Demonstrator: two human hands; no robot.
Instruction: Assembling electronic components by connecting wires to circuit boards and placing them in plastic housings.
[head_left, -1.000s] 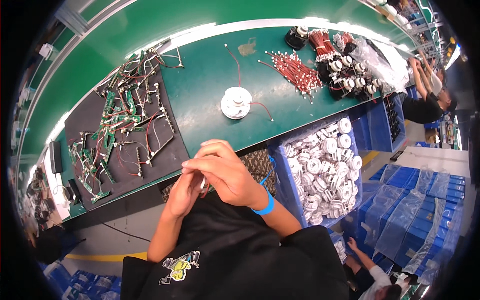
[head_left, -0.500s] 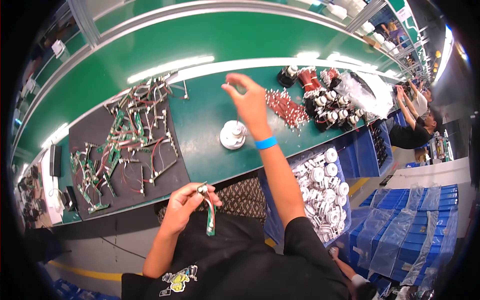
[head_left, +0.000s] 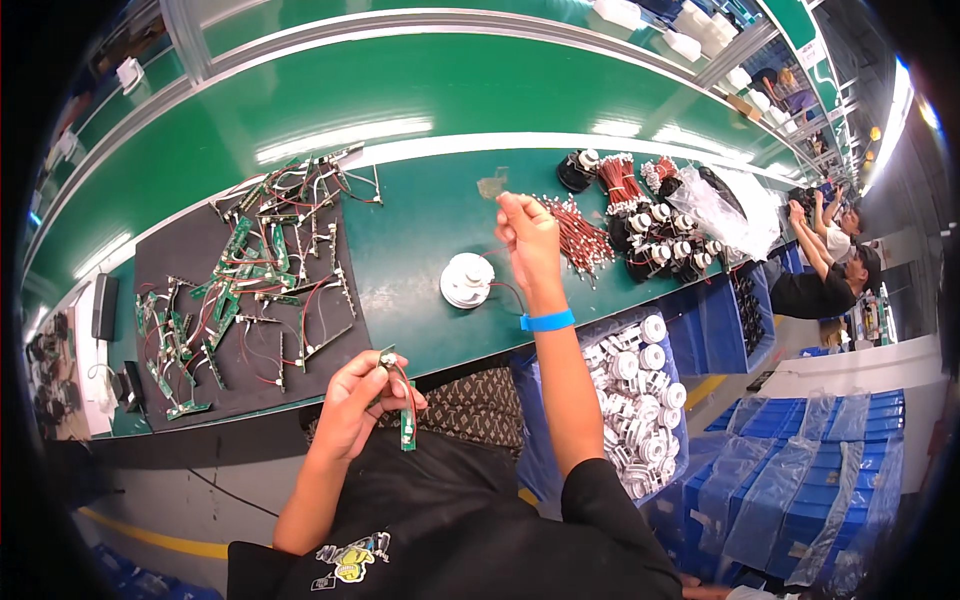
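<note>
My left hand (head_left: 348, 405) is closed on a narrow green circuit board strip (head_left: 407, 428) with red and white wires and a white connector, held in front of my body below the bench edge. My right hand (head_left: 530, 238) is over the bench with its fingers curled and pressed together. At its fingertips shows a small see-through piece (head_left: 492, 187); whether they grip it I cannot tell. Left of that hand a white round housing (head_left: 466, 281) stands on the green bench top (head_left: 410, 235). From it a thin dark red wire runs toward my right wrist.
Many wired circuit board strips (head_left: 240, 270) lie tangled on a black mat (head_left: 345, 365) at left. Bundles of red wires (head_left: 580, 235), black-and-white round parts (head_left: 660, 235) and a clear plastic bag (head_left: 725, 215) lie at right. A blue bin (head_left: 545, 440) holds white housings.
My right hand has moved slightly right and nearer, and its spread fingers have closed. The see-through piece now shows at its fingertips. My left hand has shifted slightly left with the board strip.
</note>
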